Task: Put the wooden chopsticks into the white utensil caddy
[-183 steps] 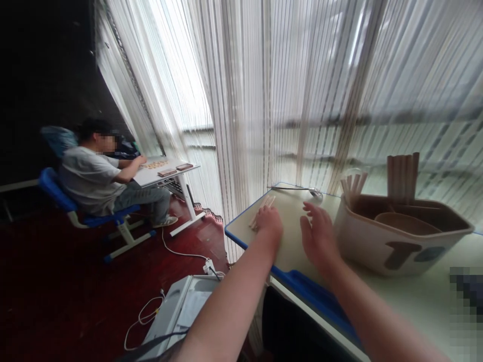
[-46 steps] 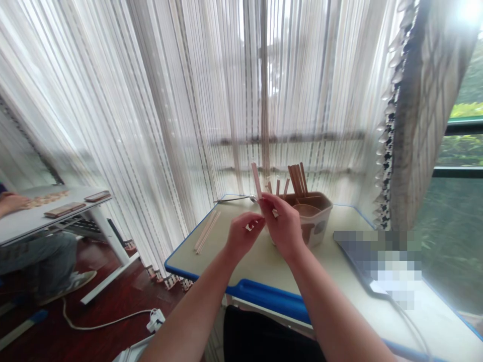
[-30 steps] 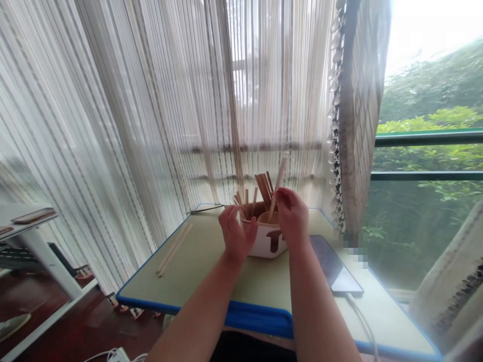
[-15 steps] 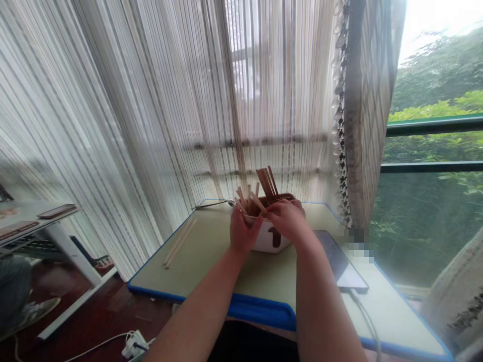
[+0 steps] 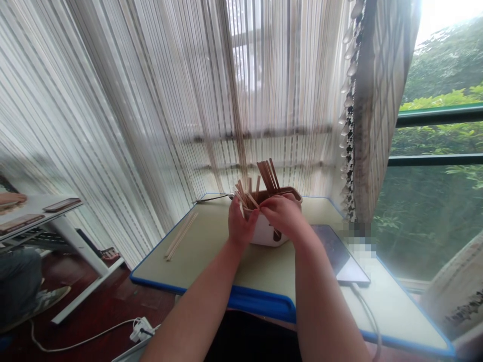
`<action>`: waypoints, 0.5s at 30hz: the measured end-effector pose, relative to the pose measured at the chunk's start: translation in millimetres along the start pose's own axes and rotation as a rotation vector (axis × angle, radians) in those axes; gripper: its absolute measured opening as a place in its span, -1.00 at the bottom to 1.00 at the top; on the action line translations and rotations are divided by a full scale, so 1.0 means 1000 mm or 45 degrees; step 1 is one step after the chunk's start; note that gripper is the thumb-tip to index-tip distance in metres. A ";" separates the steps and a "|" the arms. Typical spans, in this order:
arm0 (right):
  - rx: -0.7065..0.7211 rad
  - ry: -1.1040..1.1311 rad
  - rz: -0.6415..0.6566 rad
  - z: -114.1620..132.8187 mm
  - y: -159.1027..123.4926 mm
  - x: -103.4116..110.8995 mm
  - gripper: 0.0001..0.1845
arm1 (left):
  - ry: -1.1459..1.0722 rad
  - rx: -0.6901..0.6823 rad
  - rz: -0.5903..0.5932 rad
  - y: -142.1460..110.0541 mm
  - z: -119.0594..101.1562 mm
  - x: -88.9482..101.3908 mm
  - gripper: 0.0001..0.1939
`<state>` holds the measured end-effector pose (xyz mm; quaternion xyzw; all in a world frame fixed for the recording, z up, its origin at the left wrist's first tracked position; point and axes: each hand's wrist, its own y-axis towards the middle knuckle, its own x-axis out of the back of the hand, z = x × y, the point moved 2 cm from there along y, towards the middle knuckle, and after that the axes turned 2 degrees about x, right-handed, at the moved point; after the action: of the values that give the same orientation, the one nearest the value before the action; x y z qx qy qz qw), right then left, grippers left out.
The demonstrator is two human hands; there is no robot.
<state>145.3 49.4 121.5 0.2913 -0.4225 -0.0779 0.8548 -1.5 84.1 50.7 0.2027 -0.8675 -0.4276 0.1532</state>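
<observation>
A white box with a brown inside (image 5: 266, 236) stands on the small table in front of me. Pale wooden sticks, probably chopsticks (image 5: 249, 187), lean in its left part, and a bundle of darker brown chopsticks (image 5: 267, 176) rises from behind my right hand. My left hand (image 5: 240, 227) is wrapped round the box's left end, thumb at the front rim. Over the front rim, my right hand (image 5: 284, 213) pinches the lower end of one pale stick with thumb and fingertips. Several pale chopsticks (image 5: 181, 236) lie side by side on the table to the left.
A tablet (image 5: 341, 259) with a cable (image 5: 368, 311) lies right of the box. Behind the box's left end is a thin metal utensil (image 5: 213, 198). The table has a blue edge (image 5: 260, 301). Further left, a person's leg (image 5: 20, 281) shows beneath another table (image 5: 70, 221).
My right hand has shifted slightly left along the rim, still pinching at the pale stick. The camera view has tilted a little; the box stays in place.
</observation>
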 end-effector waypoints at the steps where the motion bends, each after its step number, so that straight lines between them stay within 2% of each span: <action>1: -0.004 -0.004 -0.007 0.000 0.000 -0.001 -0.79 | 0.009 -0.018 -0.003 0.000 0.001 0.000 -0.37; 4: -0.011 0.002 -0.029 0.000 0.000 -0.002 -0.78 | 0.040 -0.063 -0.013 0.000 0.002 0.001 -0.39; 9: 0.008 0.004 -0.037 -0.002 0.002 -0.004 -0.79 | -0.051 0.006 0.016 0.002 0.000 0.001 -0.49; 12: -0.007 0.015 -0.096 -0.004 0.003 -0.005 -0.79 | -0.254 0.147 0.062 0.008 -0.001 0.001 -0.58; 15: -0.028 0.020 -0.216 -0.004 0.005 -0.006 -0.72 | -0.575 0.338 0.166 0.023 0.001 0.000 -0.60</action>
<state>144.2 57.2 118.5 0.3174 -0.3887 -0.1523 0.8515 -7.3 97.2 68.8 0.0644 -0.9394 -0.3338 -0.0449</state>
